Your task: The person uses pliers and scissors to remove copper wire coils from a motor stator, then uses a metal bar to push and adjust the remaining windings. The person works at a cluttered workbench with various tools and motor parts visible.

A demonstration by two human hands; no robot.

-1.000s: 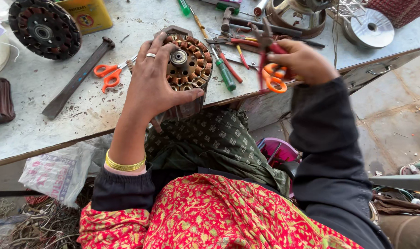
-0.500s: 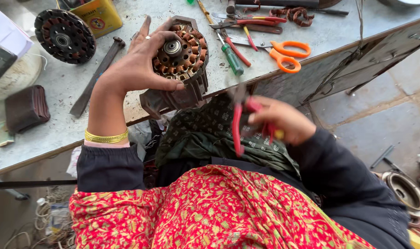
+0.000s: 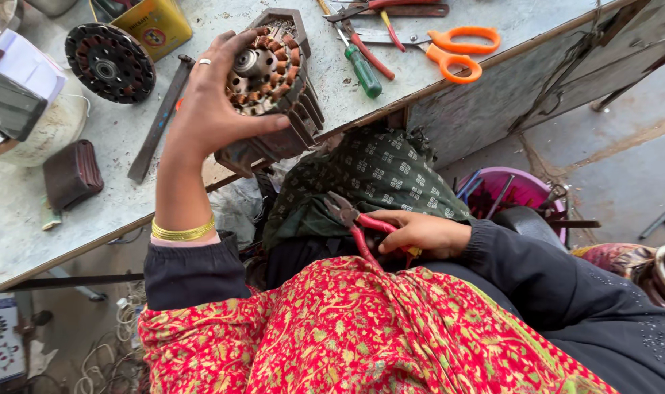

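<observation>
While the motor core point(image 3: 268, 73) is gripped from its left side, the left hand point(image 3: 208, 109) is wrapped tightly round it, fingers spread over the copper coils and the thumb pressed against the dark ribbed body below. The core is held tilted at the near edge of the workbench point(image 3: 26, 233); whether its lower end rests on the bench is hidden by the hand and the body itself. A ring is worn on one finger, and a gold bangle point(image 3: 182, 231) is seen at the wrist.

The red-handled pliers point(image 3: 358, 226) are clasped in the right hand point(image 3: 424, 233), low over the lap and well apart from the core. The handles are largely covered by the closed fingers, and the jaws point up and to the left, slightly parted.

Farther out on the bench, a green screwdriver point(image 3: 363, 70) and orange scissors point(image 3: 456, 51) are laid near the core. A black toothed disc point(image 3: 110, 62) and a yellow tin point(image 3: 146, 25), cut off by the top edge, are seen to the left. A purple tub point(image 3: 526, 193) of tools is partly hidden behind the right sleeve.
</observation>
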